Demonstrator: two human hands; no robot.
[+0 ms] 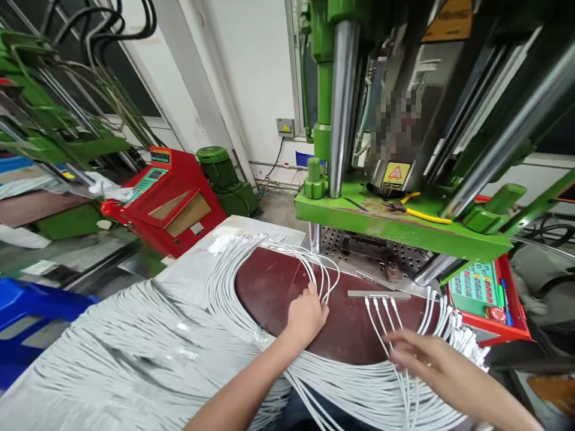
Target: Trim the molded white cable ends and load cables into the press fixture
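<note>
My left hand is closed round a few looped white cables above a dark brown board. Over the board's right side, my right hand has its fingers loosely bent and apart, with the fingertips beside several white cables; whether they touch is unclear. Those cables have white connector ends lined up along a narrow metal bar. A large bundle of white cables curves round the front of the board, and more connector ends cluster at its right.
A green press with steel columns stands ahead, with yellow-handled pliers on its plate. Right of it is a red control box. More cables cover the table's left side. A red console and blue stool stand left.
</note>
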